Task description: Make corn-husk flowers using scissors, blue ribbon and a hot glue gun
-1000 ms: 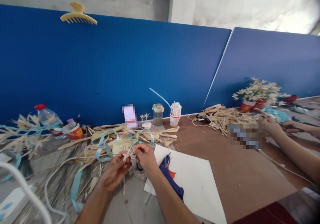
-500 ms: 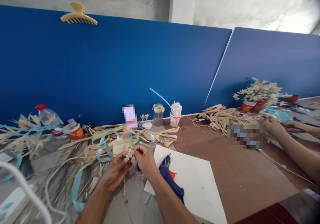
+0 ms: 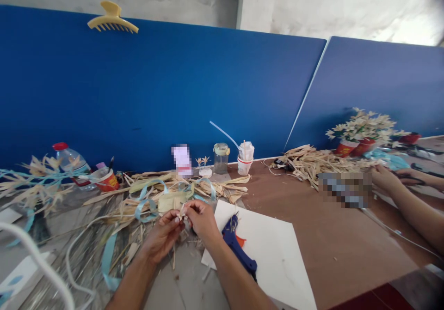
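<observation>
My left hand [image 3: 163, 237] and my right hand [image 3: 200, 218] meet over the near part of the table. Between their fingertips is a small piece of pale dried husk [image 3: 182, 211]; its exact shape is partly hidden by the fingers. My left fingers pinch it from the left, and my right thumb and forefinger close on its right side. A thin straw-coloured stick [image 3: 174, 257] shows below my left hand. Just behind my hands lie dried husk strips [image 3: 218, 187] and curled light-blue ribbon [image 3: 144, 208]. A blue glue gun [image 3: 239, 250] rests on a white board [image 3: 280, 264] by my right forearm.
A red-capped bottle [image 3: 71, 160], a red cup [image 3: 108, 182], a lidded jar [image 3: 221, 160] and a white cup [image 3: 244, 166] stand along the blue partition [image 3: 173, 88]. White cables [image 3: 71, 264] cross the left side. At right, another person's hand [image 3: 383, 178] works near scissors [image 3: 412, 177].
The view has shifted slightly. My two hands stay together on the husk piece, with only small finger movement. At right, the other person's hand stays near the scissors.
</observation>
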Available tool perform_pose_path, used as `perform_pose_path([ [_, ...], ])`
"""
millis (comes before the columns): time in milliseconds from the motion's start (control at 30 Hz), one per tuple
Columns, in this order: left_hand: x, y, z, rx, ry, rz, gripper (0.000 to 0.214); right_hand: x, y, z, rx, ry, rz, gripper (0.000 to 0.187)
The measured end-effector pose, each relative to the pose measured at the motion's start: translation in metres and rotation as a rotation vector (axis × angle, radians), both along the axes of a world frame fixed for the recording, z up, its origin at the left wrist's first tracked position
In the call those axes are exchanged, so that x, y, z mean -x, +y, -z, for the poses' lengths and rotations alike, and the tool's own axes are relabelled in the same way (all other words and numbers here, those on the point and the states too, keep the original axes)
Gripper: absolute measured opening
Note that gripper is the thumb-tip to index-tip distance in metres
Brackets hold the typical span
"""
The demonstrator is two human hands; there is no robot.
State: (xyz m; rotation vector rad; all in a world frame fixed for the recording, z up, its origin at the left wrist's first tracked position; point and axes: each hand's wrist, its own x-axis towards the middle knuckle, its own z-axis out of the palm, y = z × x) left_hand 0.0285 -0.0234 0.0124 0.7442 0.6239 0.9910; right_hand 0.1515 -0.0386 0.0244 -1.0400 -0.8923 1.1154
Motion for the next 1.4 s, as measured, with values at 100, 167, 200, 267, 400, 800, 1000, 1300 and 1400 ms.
perform_pose_path([
  [100, -0.001, -0.001, -0.0017, 0.001, -0.005, -0.001, 0.021, 0.0001, 0.0004, 0.0016, 0.001, 0.008, -0.004, 0.006],
  [167, -0.0014, -0.0015, -0.0027, 0.002, -0.008, -0.003, 0.021, 0.0, 0.0008, 0.0029, 0.004, 0.013, -0.005, 0.007],
  [200, -0.0015, -0.0016, -0.0032, 0.002, -0.01, -0.003, 0.022, -0.0001, 0.0009, 0.0032, 0.005, 0.015, -0.009, 0.008],
  [267, -0.0014, -0.0016, -0.0039, 0.0, -0.011, -0.003, 0.022, -0.0003, 0.0008, 0.0029, 0.009, 0.021, -0.021, 0.008],
  [400, 0.0004, -0.0003, -0.0021, 0.012, -0.023, 0.002, 0.022, -0.0003, 0.0003, 0.0013, 0.005, 0.087, -0.069, 0.01],
  [800, 0.0036, 0.0019, 0.0036, 0.024, -0.025, 0.001, 0.023, -0.0007, 0.001, 0.0006, 0.019, 0.119, -0.067, 0.008],
  [1000, 0.0035, 0.0028, 0.0048, 0.013, -0.026, 0.014, 0.024, 0.0006, 0.0008, 0.0018, 0.018, 0.13, -0.074, 0.006],
  [1300, 0.0039, 0.002, 0.0029, 0.016, -0.04, 0.009, 0.025, 0.0011, -0.0003, -0.0001, 0.022, 0.152, -0.088, 0.007],
  [1400, 0.0045, 0.0017, 0.0013, 0.016, -0.048, 0.004, 0.023, 0.0, -0.0026, -0.0043, 0.014, 0.201, -0.105, 0.013],
])
